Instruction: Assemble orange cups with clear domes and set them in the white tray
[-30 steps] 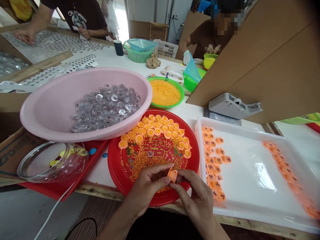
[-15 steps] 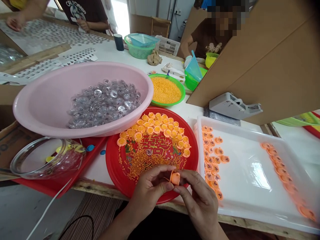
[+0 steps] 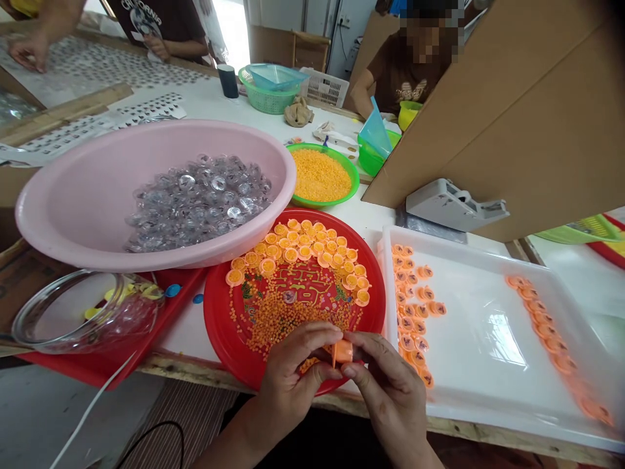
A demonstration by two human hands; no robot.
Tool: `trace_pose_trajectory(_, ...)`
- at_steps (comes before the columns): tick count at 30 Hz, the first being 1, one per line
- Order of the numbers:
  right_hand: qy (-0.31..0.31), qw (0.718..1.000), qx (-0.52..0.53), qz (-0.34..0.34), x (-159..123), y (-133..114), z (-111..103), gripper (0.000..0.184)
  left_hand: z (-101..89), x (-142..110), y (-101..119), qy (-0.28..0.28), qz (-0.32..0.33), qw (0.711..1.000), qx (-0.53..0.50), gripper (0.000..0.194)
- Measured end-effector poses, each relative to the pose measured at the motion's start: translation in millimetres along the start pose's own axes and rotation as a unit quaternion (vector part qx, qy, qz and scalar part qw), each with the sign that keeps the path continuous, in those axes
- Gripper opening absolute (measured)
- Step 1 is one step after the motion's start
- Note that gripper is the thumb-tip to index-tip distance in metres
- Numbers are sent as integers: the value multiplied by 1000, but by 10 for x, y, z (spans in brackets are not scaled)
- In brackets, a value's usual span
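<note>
The pink basin (image 3: 73, 202) is the largest thing near me; it lies forward and to the left, well apart from my fingers, with a heap of clear round parts (image 3: 195, 208) inside. At my right is the white tray (image 3: 469, 339), where printed orange pieces (image 3: 413, 326) make short rows along its left wall, close beyond my right hand. The round red tray (image 3: 217, 332) lies directly ahead and under my fingers. My left hand (image 3: 290, 371) and my right hand (image 3: 390, 387) come together above its near edge, on the right part, both in a narrow pinch. Between their fingertips is the orange piece (image 3: 344, 352), so it lies from neither hand at a distance: both touch it, and I cannot call one of them nearer. Its axis, from rim to rounded end, runs sideways, from hand to hand. The flat rim stands on its edge and faces the left fingers, while the rounded body points to the right fingers. What is inside the rim I cannot tell, because it is turned away. Ahead of the hands, filled orange cups (image 3: 293, 253) make an arc at the far side; smallest are the loose orange grains (image 3: 276, 319), just beyond my left fingers.
</note>
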State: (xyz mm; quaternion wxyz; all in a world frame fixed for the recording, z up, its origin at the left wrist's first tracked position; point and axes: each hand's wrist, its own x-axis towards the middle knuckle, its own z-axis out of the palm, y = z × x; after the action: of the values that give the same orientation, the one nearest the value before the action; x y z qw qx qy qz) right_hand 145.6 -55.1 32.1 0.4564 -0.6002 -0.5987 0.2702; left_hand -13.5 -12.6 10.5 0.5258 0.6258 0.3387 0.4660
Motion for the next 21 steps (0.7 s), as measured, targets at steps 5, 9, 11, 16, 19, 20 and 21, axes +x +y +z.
trace_pose_trajectory(5,6,999,-5,-44,19,5,-17,32,4,16,-6,1,-14,1000,-20,36)
trace_pose_trajectory(9,35,994,-52,-91,-6,16,16,33,22,17,-5,-32,-51,997,-45,38)
trace_pose_trajectory(11,68,989,-75,-110,-30,33,72,33,51,9,-2,-35,-76,995,-53,35)
trace_pose_trajectory(16,105,984,-99,-104,-24,84,159,29,153,1,24,2,-149,985,-92,31)
trace_pose_trajectory(19,88,986,-85,-111,14,104,113,22,183,26,38,4,-181,972,-148,35)
trace_pose_trajectory(20,78,987,-80,-118,21,110,90,21,184,38,39,6,-183,971,-152,35)
trace_pose_trajectory(21,65,988,-74,-122,25,117,69,20,179,49,38,8,-178,974,-143,32)
